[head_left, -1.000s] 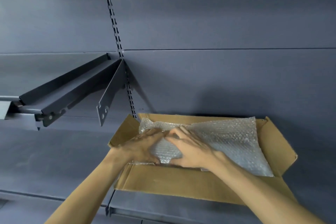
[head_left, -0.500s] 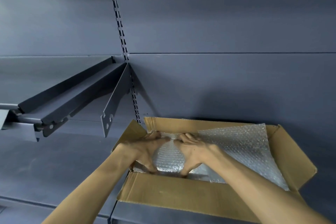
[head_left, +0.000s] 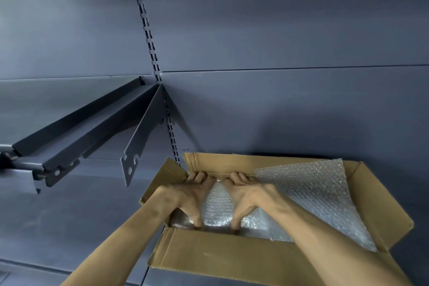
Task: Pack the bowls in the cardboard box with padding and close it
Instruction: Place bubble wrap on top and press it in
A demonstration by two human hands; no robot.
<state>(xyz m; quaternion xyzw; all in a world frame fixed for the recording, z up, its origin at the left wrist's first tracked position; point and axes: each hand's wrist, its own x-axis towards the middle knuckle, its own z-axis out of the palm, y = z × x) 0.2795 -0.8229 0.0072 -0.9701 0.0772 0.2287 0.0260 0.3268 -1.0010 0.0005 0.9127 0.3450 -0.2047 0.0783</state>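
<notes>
A rounded bundle wrapped in bubble wrap point(head_left: 217, 206) is held between both hands inside the left end of the open cardboard box point(head_left: 232, 255), which sits on a dark grey shelf point(head_left: 69, 223) against the back panel. The left hand point(head_left: 183, 195) is clamped on the bundle's left side and the right hand point(head_left: 249, 195) on its right, fingers curled over the far edge near the box's back wall, thumbs pressed down at the near side; both are closed on the wrapped item, not spread. No bowl is seen directly: the contents of the wrap are hidden, so it's only presumed a bowl is inside, and how many can't be told. More bubble wrap, w/ a loose sheet point(head_left: 313, 195), is draped over the right half of the box and stands up past the rim. All 4 flaps are open. Judged approx. mid-task: padding is in, at least one wrapped item is being seated. Left to do, prob.: loose sheet to be folded over the top, any other bowls added, flaps shut. An empty shelf bracket point(head_left: 137, 151) hangs to the left, not involved.
</notes>
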